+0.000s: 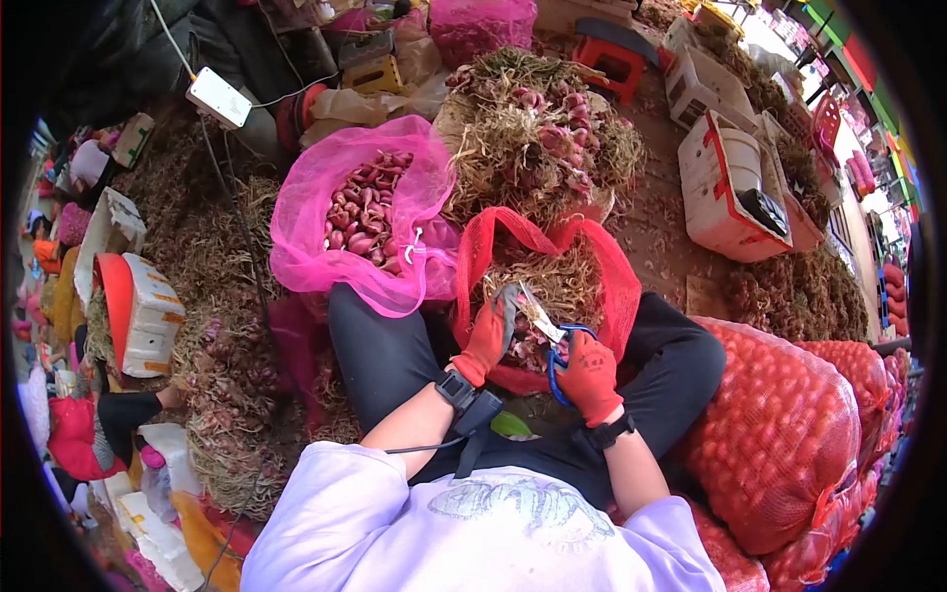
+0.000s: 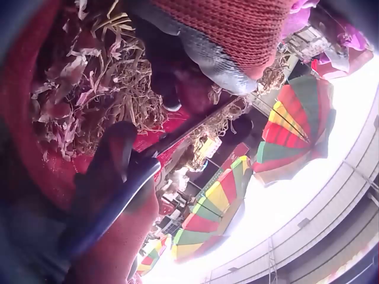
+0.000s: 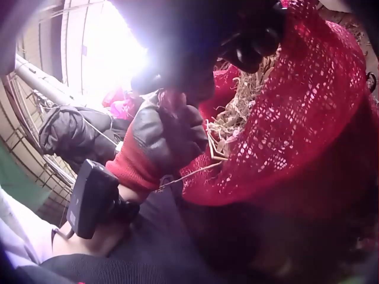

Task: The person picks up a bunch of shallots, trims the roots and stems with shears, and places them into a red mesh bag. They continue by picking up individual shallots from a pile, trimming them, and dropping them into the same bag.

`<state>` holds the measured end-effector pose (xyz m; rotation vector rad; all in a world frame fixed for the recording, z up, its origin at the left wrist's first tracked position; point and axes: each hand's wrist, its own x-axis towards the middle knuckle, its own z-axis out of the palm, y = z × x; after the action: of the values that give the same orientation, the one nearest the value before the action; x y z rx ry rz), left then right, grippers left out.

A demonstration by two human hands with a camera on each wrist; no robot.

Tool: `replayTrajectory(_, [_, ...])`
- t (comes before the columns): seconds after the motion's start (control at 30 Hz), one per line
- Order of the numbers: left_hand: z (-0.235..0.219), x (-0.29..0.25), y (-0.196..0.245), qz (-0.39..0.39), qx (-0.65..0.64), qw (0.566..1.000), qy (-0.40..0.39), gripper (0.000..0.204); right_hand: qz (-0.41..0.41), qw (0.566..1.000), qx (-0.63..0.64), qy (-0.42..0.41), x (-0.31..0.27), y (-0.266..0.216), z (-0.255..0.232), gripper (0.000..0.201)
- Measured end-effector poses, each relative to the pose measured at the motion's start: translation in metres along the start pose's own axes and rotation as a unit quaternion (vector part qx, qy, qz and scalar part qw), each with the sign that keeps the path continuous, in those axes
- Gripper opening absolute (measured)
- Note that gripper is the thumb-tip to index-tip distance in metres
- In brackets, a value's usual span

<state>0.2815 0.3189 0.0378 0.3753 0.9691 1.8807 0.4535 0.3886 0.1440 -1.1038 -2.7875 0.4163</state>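
My left hand (image 1: 485, 340), in a red glove with a grey palm, curls its fingers round a small reddish shallot (image 3: 173, 102), mostly hidden by the fingers. My right hand (image 1: 589, 378), gloved alike, grips scissors (image 1: 541, 318) by their blue handles, the blades pointing toward the left hand's fingers. In the left wrist view the blue handle (image 2: 121, 207) lies across the right glove. Both hands are over a red mesh bag (image 1: 617, 281) between the legs, which contains dry stalks, roots and skins (image 1: 552, 276).
A pink mesh bag (image 1: 301, 212) of trimmed shallots (image 1: 365, 212) stands ahead on the left. Beyond the red bag lies a heap of shallots with dry stalks (image 1: 543, 128). Filled red net sacks (image 1: 779, 424) flank the right side. A white foam box (image 1: 725, 187) stands farther right.
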Motion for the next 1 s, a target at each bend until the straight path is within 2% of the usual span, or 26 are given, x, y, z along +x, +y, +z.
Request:
replayTrajectory(0.07, [0.007,-0.001,0.006,-0.019,-0.046,0.998,0.028,0.034,0.033,0.998,0.02,-0.044,-0.001,0.0,0.005,0.048])
replayTrajectory(0.17, [-0.016,0.007,-0.021,-0.07,-0.106,0.992,0.008,0.032,0.07,0.967,0.238,-0.057,-0.001,0.005,0.013,0.044])
replayTrajectory(0.2, [-0.003,0.005,-0.014,-0.06,-0.066,0.996,0.031,0.031,0.079,0.949,0.299,-0.055,-0.001,0.007,0.016,0.043])
replayTrajectory(0.3, [0.003,0.009,-0.004,-0.005,0.039,0.998,0.05,0.033,0.118,0.963,0.232,-0.073,-0.002,0.016,0.01,0.044])
replayTrajectory(0.4, [0.015,0.015,0.019,0.024,-0.069,0.997,-0.022,0.034,0.094,0.979,0.177,-0.037,-0.006,0.014,0.003,0.05])
replayTrajectory(0.5, [0.028,0.011,0.036,0.014,0.132,0.989,0.06,0.034,0.06,0.988,0.145,0.012,-0.006,0.007,0.001,0.05])
replayTrajectory(0.53, [0.03,0.009,0.036,0.026,0.159,0.985,0.064,0.035,0.046,0.989,0.137,0.032,-0.006,0.006,0.001,0.049])
replayTrajectory(0.63, [0.028,0.006,0.027,0.071,0.214,0.973,0.052,0.035,0.077,0.993,0.052,-0.066,-0.006,0.013,0.013,0.046])
replayTrajectory(0.67, [0.016,0.011,0.018,0.091,0.214,0.972,0.034,0.034,0.059,0.997,0.027,-0.051,-0.007,0.013,0.012,0.043])
replayTrajectory(0.7, [0.019,0.011,0.022,0.111,0.215,0.97,0.017,0.034,0.074,0.992,0.076,-0.067,-0.008,0.015,0.012,0.044])
replayTrajectory(0.73, [0.026,0.009,0.026,0.135,0.256,0.957,0.036,0.037,0.087,0.985,0.124,-0.081,-0.006,0.018,0.012,0.044])
replayTrajectory(0.77, [0.028,0.008,0.03,0.044,0.128,0.99,0.034,0.039,0.1,0.975,0.173,-0.094,-0.004,0.019,0.013,0.044])
replayTrajectory(0.8, [0.027,0.008,0.036,-0.048,-0.002,0.998,0.033,0.041,0.089,0.974,0.2,-0.054,-0.004,0.015,0.008,0.045])
replayTrajectory(0.83, [0.026,0.008,0.042,-0.139,-0.131,0.981,0.031,0.044,0.079,0.971,0.226,-0.014,-0.004,0.009,-0.001,0.045])
replayTrajectory(0.87, [0.027,0.012,0.047,-0.21,-0.161,0.96,0.09,0.049,0.067,0.965,0.251,0.025,-0.004,0.005,-0.006,0.046])
replayTrajectory(1.0, [0.025,0.012,0.047,-0.254,-0.199,0.94,0.114,0.047,0.006,0.982,0.172,0.084,-0.004,0.002,-0.004,0.045])
